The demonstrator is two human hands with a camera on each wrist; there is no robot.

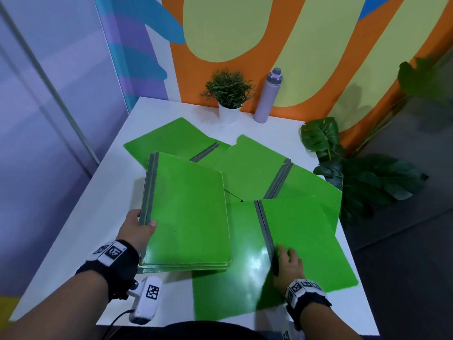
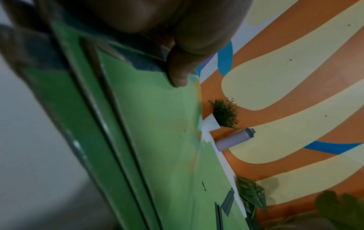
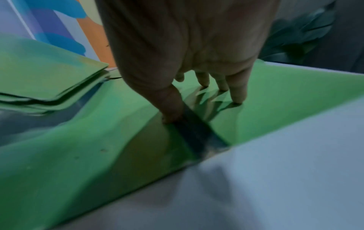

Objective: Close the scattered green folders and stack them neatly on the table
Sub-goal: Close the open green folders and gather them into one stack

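On the white table (image 1: 73, 231) lie 3 open green folders (image 1: 245, 165); the nearest open folder (image 1: 301, 234) lies at the front right. A stack of closed folders (image 1: 188, 212), about 3, is held at the front left, lifted off the tabletop. The left hand (image 1: 137, 229) reaches forward and grips the stack's grey spine, thumb (image 2: 177, 73) on top. The right hand (image 1: 288, 265) rests palm-down on the nearest open folder, fingers (image 3: 238, 91) spread and straight, thumb (image 3: 171, 105) touching its grey spine. 1 potted plant (image 1: 229, 94) and 1 lilac bottle (image 1: 268, 95) stand at the far edge.

— What's on your table (image 1: 81, 217)?
— Your closed stack (image 1: 188, 212) lies left, an open folder (image 1: 282, 253) just right, partly beneath it. Two more open folders (image 1: 247, 165) lie behind; plant (image 1: 229, 94) and bottle (image 1: 268, 95) at the back.
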